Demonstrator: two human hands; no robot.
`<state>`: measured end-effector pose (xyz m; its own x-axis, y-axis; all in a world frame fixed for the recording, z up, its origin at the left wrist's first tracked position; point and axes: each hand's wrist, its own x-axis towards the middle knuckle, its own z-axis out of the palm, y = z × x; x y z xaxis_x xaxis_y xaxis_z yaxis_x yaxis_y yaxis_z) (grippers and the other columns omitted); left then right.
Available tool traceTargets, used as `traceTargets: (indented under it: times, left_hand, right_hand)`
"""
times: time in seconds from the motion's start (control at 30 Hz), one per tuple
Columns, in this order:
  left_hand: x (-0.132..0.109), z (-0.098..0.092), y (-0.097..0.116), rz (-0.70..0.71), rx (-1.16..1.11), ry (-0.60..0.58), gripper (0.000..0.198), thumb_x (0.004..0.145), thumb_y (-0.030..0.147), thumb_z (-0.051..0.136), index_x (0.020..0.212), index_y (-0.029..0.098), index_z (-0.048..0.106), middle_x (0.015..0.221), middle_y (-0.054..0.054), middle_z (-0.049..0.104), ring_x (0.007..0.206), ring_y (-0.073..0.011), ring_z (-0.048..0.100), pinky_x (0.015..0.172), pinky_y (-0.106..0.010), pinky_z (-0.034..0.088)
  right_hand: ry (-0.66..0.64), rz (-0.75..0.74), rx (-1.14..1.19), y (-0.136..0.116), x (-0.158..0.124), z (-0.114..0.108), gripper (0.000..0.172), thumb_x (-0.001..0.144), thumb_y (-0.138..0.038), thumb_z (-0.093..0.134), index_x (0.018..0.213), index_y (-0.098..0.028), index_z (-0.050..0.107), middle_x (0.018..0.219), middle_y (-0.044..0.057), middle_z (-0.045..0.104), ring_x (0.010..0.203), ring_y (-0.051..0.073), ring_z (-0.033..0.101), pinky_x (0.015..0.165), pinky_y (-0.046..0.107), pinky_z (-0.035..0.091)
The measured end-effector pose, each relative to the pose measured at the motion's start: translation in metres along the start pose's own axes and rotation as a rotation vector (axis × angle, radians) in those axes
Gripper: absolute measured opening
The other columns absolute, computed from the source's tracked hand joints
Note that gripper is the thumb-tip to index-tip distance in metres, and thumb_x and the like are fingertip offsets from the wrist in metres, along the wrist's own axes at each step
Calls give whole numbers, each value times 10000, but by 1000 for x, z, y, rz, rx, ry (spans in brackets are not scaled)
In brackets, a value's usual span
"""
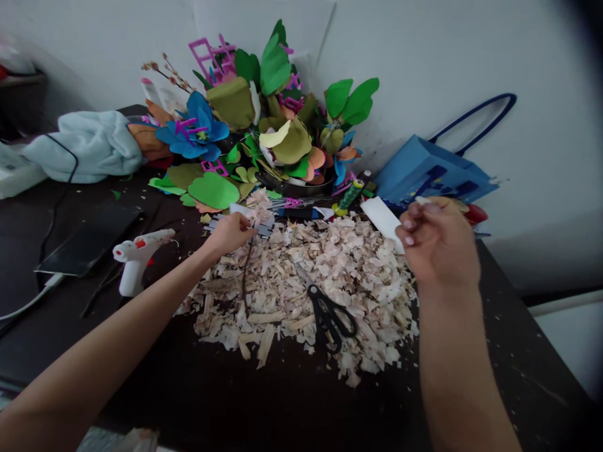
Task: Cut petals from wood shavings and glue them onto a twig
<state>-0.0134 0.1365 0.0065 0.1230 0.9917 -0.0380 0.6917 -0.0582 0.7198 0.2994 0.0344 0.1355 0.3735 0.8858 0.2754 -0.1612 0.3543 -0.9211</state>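
My left hand (229, 232) is closed around the top of a thin dark stem (245, 276) that carries a small pale flower of wood shavings (258, 210). The stem hangs down over a wide heap of pale wood shavings (301, 276) on the dark table (198, 389). My right hand (436, 242) is raised at the heap's right edge, fingers curled and pinching a small pale piece (421, 200). Black-handled scissors (330, 314) lie on the shavings between my arms.
A white glue gun (136, 254) lies left of the heap, beside a dark tablet (89, 242) with a white cable. Colourful paper flowers and leaves (264, 119) pile at the back. A blue bag (428, 169) leans on the wall, a pale cloth (85, 147) lies far left.
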Motion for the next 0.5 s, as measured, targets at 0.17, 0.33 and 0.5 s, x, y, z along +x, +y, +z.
traceTargets:
  times: [0.17, 0.33, 0.5]
  left_hand:
    - [1, 6, -3, -69, -146, -28, 330, 674, 381, 690, 893, 167, 568, 585, -3, 636, 507, -177, 583, 490, -260, 399]
    - [-3, 2, 4, -77, -314, -31, 353, 620, 412, 730, 829, 175, 571, 595, 4, 614, 484, -142, 541, 479, -255, 393]
    - [-23, -12, 22, -20, -418, -56, 338, 633, 422, 737, 825, 172, 615, 573, 22, 571, 463, -109, 477, 442, -237, 334]
  right_hand:
    - [-111, 108, -78, 26, -15, 12, 64, 680, -175, 646, 680, -216, 597, 614, -34, 469, 543, 102, 438, 422, 200, 261]
    - [-251, 147, -156, 41, -22, 24, 50, 733, -220, 642, 711, -215, 597, 565, -49, 451, 511, 99, 392, 442, 221, 255]
    - [-418, 97, -270, 42, -25, 34, 49, 802, -222, 635, 764, -205, 609, 631, -44, 477, 524, 92, 374, 475, 239, 272]
